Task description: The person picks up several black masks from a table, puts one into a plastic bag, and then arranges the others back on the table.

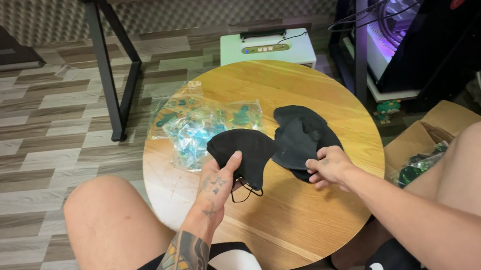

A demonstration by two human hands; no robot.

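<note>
even indoor light, sharp overall, soft shadows under the round table (334,217), wide-angle bending at the edges.

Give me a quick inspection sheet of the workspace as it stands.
Surface: round wooden table, low, between the knees.
Job's things: black face mask in left hand; pile of black masks beside it.
Clutter: clear plastic wrappers at the table's far left.
Grippers: left hand pinches the mask; right hand touches the pile's near edge.
Cables: wires near the lit computer case.
Surroundings: tiled floor, white box, cardboard box.
</note>
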